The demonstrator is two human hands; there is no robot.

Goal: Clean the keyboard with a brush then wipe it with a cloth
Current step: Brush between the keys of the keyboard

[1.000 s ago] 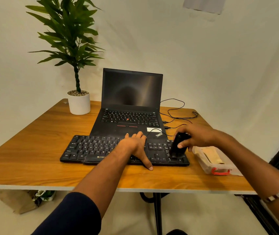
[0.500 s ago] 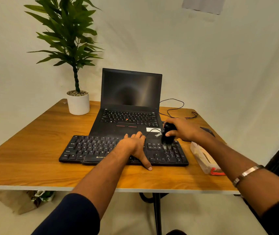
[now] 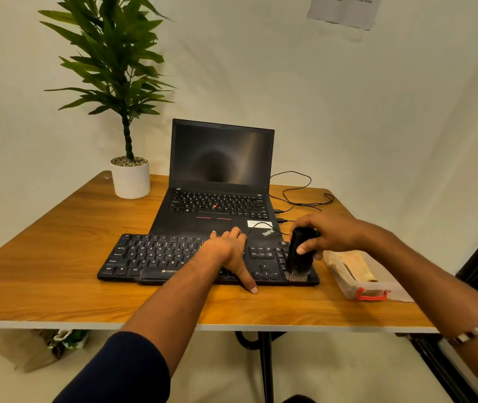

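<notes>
Keyboard: left hand lies flat on it, fingers straight, probably steadying. Right hand grips brush, bristles down at its right end.

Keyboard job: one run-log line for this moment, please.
phase: brushing | right hand: holds brush, bristles on keyboard right end | left hand: flat on keyboard | wipe: not begun

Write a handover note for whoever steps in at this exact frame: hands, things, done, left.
Left hand lies flat on the keyboard, thumb on the table.
Right hand has its grip round the black brush, bristles down on the keyboard's right-hand keys near the front edge.
Done: brushing is under way; extent unclear.
Left: finish brushing, then wipe. A clear box sits right of the keyboard; whether it holds the cloth is unclear.
</notes>
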